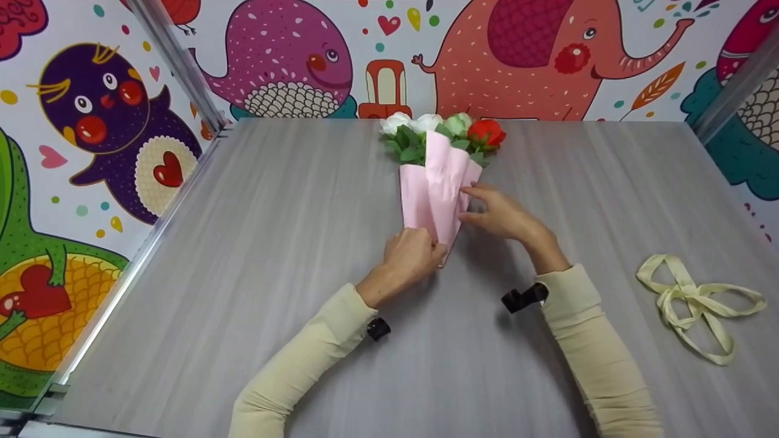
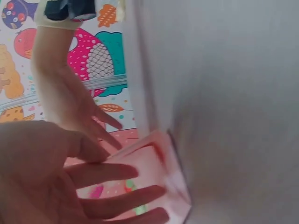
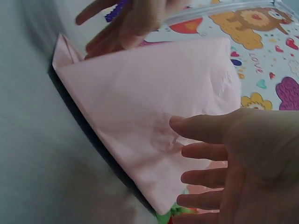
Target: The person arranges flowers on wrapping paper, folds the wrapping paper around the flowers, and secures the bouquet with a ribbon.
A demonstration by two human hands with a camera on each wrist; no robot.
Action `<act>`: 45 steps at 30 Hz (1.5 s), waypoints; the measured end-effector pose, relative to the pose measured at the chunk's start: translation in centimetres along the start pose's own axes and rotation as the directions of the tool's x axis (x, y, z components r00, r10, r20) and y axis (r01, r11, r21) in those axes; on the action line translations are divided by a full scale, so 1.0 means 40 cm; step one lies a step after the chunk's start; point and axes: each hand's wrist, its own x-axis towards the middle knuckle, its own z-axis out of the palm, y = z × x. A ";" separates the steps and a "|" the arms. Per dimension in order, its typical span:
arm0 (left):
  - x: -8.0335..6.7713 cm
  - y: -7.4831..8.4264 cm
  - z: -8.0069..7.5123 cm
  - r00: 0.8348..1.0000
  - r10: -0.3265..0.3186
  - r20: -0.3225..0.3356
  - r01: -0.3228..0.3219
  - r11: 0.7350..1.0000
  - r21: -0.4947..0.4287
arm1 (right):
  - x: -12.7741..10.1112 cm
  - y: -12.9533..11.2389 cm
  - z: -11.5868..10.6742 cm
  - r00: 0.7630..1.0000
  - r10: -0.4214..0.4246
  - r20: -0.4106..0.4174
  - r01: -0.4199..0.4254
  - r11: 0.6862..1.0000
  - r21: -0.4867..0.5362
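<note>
A pink paper-wrapped bouquet [image 1: 439, 188] lies at the upper centre of the grey tabletop [image 1: 243, 243]. The left hand [image 1: 411, 258] pinches the wrap's narrow bottom tip; the right hand [image 1: 499, 213] rests straight, relaxed fingers against its right edge. A cream ribbon [image 1: 694, 301] lies at right.

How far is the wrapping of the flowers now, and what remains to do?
Done: the pink wrapping paper is already folded into a cone around the bunch of white and red flowers. In hand: the left hand holds the cone's narrow bottom end, and the right hand rests open on its right fold. Left: the cream ribbon lies apart on the grey table, not yet tied.
</note>
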 end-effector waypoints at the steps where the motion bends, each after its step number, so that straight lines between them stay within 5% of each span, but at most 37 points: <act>1: -0.001 0.001 -0.006 1.000 -0.004 0.012 0.004 1.000 -0.002 | 0.001 -0.003 0.007 1.000 -0.007 0.004 0.007 1.000 -0.010; 5: -0.007 0.013 -0.032 1.000 -0.005 0.028 0.004 1.000 0.010 | 0.008 -0.013 0.030 0.999 -0.003 0.032 0.003 1.000 -0.026; 9: -0.008 0.028 -0.043 0.999 0.031 -0.022 -0.030 0.999 0.025 | 0.012 -0.017 0.047 0.999 0.018 0.052 -0.017 0.999 -0.033; 15: 0.011 0.032 -0.036 0.986 0.132 -0.099 -0.112 0.975 0.192 | 0.017 -0.011 0.062 0.993 -0.099 0.068 0.103 0.993 -0.061; 19: 0.044 0.021 -0.032 0.995 0.070 0.076 -0.084 0.975 0.207 | 0.018 -0.003 0.065 0.985 -0.146 0.088 0.153 0.984 -0.088; 24: 0.085 -0.006 -0.006 0.958 -0.084 0.274 0.014 0.969 0.246 | 0.022 0.009 0.069 0.982 -0.118 0.150 0.131 0.988 -0.083; 31: 0.110 -0.019 0.016 0.916 -0.225 0.332 0.126 0.948 0.293 | 0.023 0.016 0.074 0.971 -0.127 0.203 0.153 0.981 -0.116; 35: 0.113 -0.020 0.021 0.905 -0.250 0.344 0.134 0.936 0.327 | 0.024 0.015 0.073 0.969 -0.131 0.208 0.158 0.980 -0.117; 41: 0.115 -0.019 0.019 0.878 -0.279 0.389 0.148 0.931 0.334 | 0.028 0.010 0.059 0.992 -0.095 0.082 0.101 0.992 -0.075; 45: 0.113 -0.024 0.018 0.883 -0.274 0.382 0.172 0.945 0.280 | 0.035 0.014 0.067 0.995 -0.061 0.078 0.069 0.993 -0.097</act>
